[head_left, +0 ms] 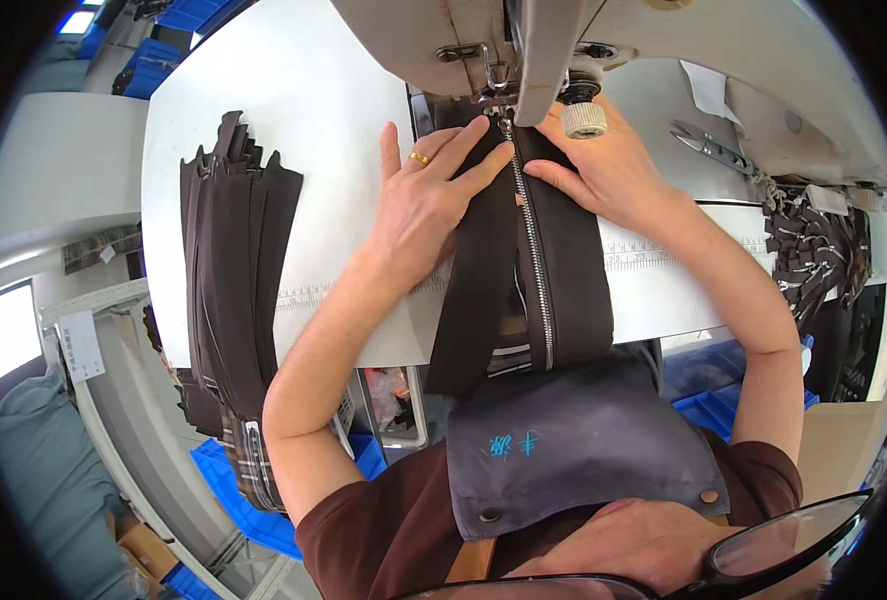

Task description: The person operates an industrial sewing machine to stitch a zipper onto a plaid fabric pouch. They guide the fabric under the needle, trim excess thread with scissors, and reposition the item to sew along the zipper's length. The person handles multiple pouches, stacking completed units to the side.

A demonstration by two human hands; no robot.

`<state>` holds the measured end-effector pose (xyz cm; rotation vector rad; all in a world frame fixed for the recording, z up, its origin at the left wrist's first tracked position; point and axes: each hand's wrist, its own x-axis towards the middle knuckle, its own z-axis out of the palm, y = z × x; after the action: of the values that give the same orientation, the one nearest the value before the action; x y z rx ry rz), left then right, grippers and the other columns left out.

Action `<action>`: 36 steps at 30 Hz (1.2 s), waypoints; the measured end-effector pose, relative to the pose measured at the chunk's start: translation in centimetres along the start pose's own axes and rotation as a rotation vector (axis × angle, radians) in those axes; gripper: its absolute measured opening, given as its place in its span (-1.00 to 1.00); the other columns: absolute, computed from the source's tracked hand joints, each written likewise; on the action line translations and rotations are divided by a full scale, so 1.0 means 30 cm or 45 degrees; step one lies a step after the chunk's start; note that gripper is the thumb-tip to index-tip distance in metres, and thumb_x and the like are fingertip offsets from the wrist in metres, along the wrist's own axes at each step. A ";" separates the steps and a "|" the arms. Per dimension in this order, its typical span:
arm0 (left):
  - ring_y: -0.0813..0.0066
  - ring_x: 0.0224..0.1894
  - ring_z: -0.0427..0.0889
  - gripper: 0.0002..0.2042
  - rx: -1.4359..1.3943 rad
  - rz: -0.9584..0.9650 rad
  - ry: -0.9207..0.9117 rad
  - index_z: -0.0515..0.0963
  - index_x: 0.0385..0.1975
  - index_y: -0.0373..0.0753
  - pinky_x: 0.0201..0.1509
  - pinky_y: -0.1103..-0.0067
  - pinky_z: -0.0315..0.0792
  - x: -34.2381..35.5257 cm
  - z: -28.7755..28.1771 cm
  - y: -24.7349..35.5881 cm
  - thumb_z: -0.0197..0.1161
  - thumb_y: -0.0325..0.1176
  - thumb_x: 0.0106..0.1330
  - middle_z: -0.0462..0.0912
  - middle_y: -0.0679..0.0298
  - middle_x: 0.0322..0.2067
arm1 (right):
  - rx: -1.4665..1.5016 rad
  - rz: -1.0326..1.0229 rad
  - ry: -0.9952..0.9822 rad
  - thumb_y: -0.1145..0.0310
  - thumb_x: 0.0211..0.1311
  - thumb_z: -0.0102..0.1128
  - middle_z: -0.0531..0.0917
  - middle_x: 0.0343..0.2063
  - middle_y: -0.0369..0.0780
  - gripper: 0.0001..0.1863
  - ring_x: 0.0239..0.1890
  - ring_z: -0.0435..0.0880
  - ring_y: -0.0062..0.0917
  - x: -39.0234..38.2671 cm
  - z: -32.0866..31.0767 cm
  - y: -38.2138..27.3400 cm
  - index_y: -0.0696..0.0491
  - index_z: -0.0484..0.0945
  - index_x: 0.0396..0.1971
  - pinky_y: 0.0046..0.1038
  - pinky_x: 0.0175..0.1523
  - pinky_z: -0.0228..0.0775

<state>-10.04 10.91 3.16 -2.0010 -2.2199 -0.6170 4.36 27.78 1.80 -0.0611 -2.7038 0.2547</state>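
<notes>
A dark brown fabric strip with a silver zipper (533, 280) lies under the foot of a sewing machine (503, 60). My left hand (433, 195) rests on the fabric's left part, fingers stretched and spread, with two fingertips beside the upper zipper near the presser foot. My right hand (613, 170) touches the right side, thumb extended on the fabric; its other fingertips are partly hidden near a ribbed knob (583, 118). Beneath both pieces runs a printed ruler (683, 249) on the white table (343, 70).
Stacked brown fabric pieces (233, 250) lie at left. Metal snips (713, 150) and a pile of zipper pieces (813, 255) are at right. Blue bins (243, 490) stand below the table's edge (363, 355). A teal cloth-covered object (33, 460) is at lower left.
</notes>
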 end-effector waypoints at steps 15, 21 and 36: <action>0.35 0.09 0.44 -0.54 -0.004 -0.024 0.014 0.55 0.00 0.03 0.27 -0.08 -0.10 -0.013 0.014 -0.003 0.34 -0.27 -0.01 0.49 0.30 0.09 | 0.476 0.193 0.274 0.23 0.06 0.28 0.58 -0.19 -0.21 -0.70 -0.10 0.48 -0.31 0.017 0.005 0.017 0.05 0.58 -0.22 -0.32 0.02 0.30; 0.33 0.11 0.42 -0.53 0.004 -0.013 -0.002 0.53 0.02 0.03 0.28 -0.06 -0.10 -0.012 0.017 -0.007 0.26 -0.40 0.02 0.48 0.30 0.10 | 1.135 0.560 0.234 0.27 0.05 0.32 0.57 -0.50 -0.26 -0.77 -0.46 0.52 -0.54 0.091 0.025 -0.056 0.08 0.65 -0.33 -0.51 -0.30 0.35; 0.34 0.11 0.42 -0.50 -0.011 -0.016 0.028 0.53 0.03 0.05 0.28 -0.06 -0.09 -0.019 0.020 -0.010 0.26 -0.45 -0.02 0.48 0.30 0.10 | 0.131 -0.179 -0.067 0.40 0.08 0.22 0.60 -0.19 -0.19 -0.68 -0.10 0.56 -0.44 -0.113 -0.557 -0.046 0.15 0.53 -0.13 -0.47 -0.05 0.40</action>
<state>-10.14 10.57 2.36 -1.9759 -2.2232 -0.6474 14.37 28.97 15.61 0.1675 -2.7270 0.3565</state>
